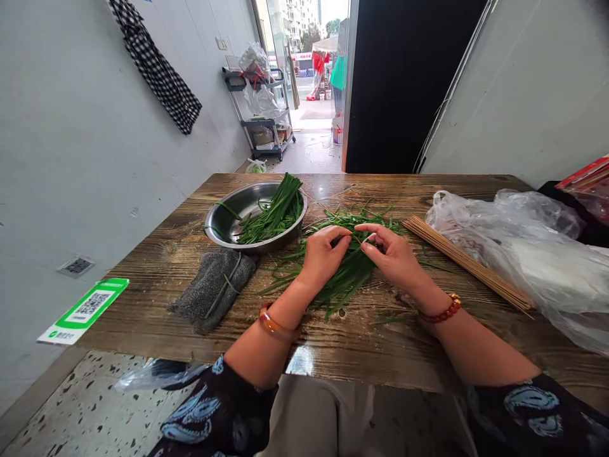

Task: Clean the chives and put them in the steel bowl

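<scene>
This looks like a small food shop or eatery that opens onto a street. A green-and-white card with a square scan code (88, 311), the kind used for paying, sits at the edge of the wooden table (157, 263). Leafy greens (273, 219) fill part of a metal bowl (223, 223), with a bundle of thin sticks (466, 263) and plastic bags (528, 244) farther right. Beyond, a shelved cart (235, 82) loaded with bags stands beside the open doorway (314, 124), through which tall buildings (301, 16) show.
</scene>
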`<state>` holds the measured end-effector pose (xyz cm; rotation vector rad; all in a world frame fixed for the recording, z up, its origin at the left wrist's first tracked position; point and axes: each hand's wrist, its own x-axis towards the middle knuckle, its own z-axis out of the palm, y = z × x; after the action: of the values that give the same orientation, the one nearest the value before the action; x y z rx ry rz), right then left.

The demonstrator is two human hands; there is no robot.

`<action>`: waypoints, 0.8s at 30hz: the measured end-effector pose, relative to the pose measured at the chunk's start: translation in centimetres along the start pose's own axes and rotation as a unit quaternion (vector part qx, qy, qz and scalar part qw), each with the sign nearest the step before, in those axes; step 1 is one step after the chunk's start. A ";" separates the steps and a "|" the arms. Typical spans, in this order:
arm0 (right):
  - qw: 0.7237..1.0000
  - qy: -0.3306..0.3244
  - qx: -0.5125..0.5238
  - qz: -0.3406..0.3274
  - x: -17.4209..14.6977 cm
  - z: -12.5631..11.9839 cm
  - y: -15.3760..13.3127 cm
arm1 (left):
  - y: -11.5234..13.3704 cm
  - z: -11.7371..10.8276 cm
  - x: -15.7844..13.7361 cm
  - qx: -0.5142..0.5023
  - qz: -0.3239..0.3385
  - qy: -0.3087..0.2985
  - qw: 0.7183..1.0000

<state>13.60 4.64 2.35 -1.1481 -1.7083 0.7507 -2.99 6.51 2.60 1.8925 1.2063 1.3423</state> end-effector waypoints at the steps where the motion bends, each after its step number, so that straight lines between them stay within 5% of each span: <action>1: 1.000 0.004 -0.005 -0.001 0.0 0.0 0.0 | 0.0 0.0 0.0 -0.006 -0.007 -0.001 1.000; 24: 0.999 0.026 0.002 -0.024 0.0 0.3 0.1 | 0.3 0.1 0.1 -0.083 -0.047 -0.032 0.995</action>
<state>13.41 4.68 2.12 -1.1106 -1.6845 0.6882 -2.77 6.46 2.79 1.7277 1.1018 1.2799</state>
